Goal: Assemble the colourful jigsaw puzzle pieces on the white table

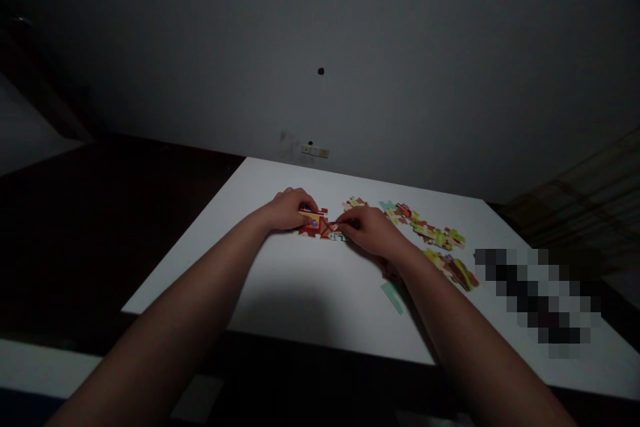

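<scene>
A small joined section of jigsaw puzzle [311,223], red and yellow with a blue spot, lies flat on the white table. My left hand [291,209] is closed at its left side, thumb on the printed face and fingers curled along the far edge. At the section's right end, my right hand [367,230] pinches a jigsaw piece [336,232] between thumb and fingertips. That piece touches the joined section; whether it is interlocked I cannot tell. Loose pieces [355,202] lie just beyond my right hand.
More loose jigsaw pieces [435,235] are scattered on the right of the white table [280,293], some partly behind my right forearm. A pale green piece [393,298] lies near the front. A pixelated patch [540,300] covers something at the right. Behind stands a grey wall with a socket [315,151].
</scene>
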A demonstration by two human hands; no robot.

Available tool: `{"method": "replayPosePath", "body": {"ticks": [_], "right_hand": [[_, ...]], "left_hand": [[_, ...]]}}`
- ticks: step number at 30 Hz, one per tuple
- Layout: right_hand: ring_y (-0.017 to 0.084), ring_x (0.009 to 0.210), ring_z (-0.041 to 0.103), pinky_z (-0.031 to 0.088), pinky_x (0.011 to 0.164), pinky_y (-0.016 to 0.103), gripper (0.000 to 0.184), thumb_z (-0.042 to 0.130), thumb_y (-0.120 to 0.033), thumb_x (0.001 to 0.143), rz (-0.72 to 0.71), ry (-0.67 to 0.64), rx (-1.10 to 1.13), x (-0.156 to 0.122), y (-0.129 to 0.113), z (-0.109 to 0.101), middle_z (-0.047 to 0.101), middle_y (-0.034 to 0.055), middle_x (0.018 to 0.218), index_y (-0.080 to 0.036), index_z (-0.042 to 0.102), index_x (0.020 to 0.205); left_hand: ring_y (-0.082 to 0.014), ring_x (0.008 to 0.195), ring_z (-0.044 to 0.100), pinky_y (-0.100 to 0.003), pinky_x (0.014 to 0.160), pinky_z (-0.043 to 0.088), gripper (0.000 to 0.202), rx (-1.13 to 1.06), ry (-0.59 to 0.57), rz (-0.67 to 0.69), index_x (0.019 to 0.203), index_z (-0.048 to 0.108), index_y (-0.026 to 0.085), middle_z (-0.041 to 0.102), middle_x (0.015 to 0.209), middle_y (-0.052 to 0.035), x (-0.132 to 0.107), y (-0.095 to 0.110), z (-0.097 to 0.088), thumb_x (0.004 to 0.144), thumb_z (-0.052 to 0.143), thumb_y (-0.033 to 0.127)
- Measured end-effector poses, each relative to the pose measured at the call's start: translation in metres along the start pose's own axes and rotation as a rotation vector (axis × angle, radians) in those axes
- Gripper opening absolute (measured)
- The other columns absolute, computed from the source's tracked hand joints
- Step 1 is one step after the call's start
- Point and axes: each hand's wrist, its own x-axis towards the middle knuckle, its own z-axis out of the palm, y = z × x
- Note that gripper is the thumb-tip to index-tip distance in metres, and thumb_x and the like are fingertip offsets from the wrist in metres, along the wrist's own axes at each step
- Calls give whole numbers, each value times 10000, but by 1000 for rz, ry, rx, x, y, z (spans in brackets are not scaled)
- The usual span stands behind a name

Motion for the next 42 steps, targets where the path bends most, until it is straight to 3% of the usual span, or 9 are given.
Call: {"method": "replayPosePath", "body": {"ticks": [5, 11, 15, 19, 24, 28, 33, 38, 42], "right_hand": [[208, 800, 661, 447, 717, 318, 192, 619, -277, 926, -20, 5, -145, 0, -10, 6, 750, 58, 896, -232, 800, 974], [246, 888, 647, 415, 689, 329, 270, 614, -462, 945, 32, 35, -350, -3, -23, 9, 726, 81, 953, -265, 790, 996], [227, 908, 657, 423, 722, 312, 304, 531, -429, 990, 103, -7, -325, -1, -22, 1, 745, 75, 1003, -250, 772, 1036], [249, 984, 667, 439, 768, 322, 326, 447, -340, 999, 275, 91, -394, -5, 12, -31, 753, 72, 1103, -268, 747, 1103], [324, 1132, 631, 455, 852, 383, 394, 454, -261, 946, 656, 263, -444, -33, 87, -79, 700, 135, 1258, -223, 698, 1253], [363, 1278, 521, 421, 978, 420, 479, 413, -353, 983, 760, 250, -480, -44, 128, -82, 630, 179, 1360, -154, 643, 1353], [363, 1213, 557, 410, 1013, 463, 595, 555, -633, 904, 764, 139, -474, -36, 145, -62, 659, 209, 1275, -135, 709, 1191], [357, 1070, 630, 478, 911, 487, 392, 621, -515, 893, 709, 367, -351, -35, 145, -65, 715, 202, 1090, -159, 731, 1015], [252, 861, 688, 536, 771, 389, 311, 584, -445, 933, 399, 515, 82, -19, 107, -56, 736, 103, 960, -203, 686, 1099]], "left_hand": [[-288, 1038, 625, -420, 917, 474, 361, 20, -33, -41, 1089, 787, 276, 726, 1107, -83, -3, 2, -5, 750, 699, 366], [-312, 1071, 598, -440, 936, 443, 457, 75, -3, -66, 1035, 765, 276, 692, 1107, -80, -3, 7, -1, 744, 720, 626], [-327, 1078, 583, -430, 908, 433, 593, 150, 54, -62, 1056, 726, 253, 667, 1124, -95, 0, 6, 7, 717, 698, 739], [-337, 1059, 582, -441, 886, 432, 626, 164, 49, -38, 1076, 713, 245, 656, 1127, -111, 4, 3, 9, 715, 682, 756], [-348, 1060, 583, -454, 884, 430, 623, 146, -5, -70, 1066, 720, 260, 666, 1122, -105, 5, 3, 5, 689, 697, 755], [-357, 1085, 579, -453, 879, 439, 613, 140, -20, -89, 1059, 731, 266, 674, 1143, -105, 6, 6, 4, 683, 699, 750], [-342, 1064, 578, -456, 893, 444, 617, 122, -19, -96, 1067, 731, 252, 680, 1147, -113, 7, 7, 3, 674, 723, 727], [-337, 1062, 584, -452, 910, 431, 589, 126, -20, -99, 1051, 730, 257, 678, 1126, -106, 5, 4, 3, 662, 748, 699], [-331, 1073, 586, -432, 922, 428, 560, 121, -24, -114, 1048, 731, 261, 678, 1116, -92, 4, 2, 2, 654, 763, 658]]}}
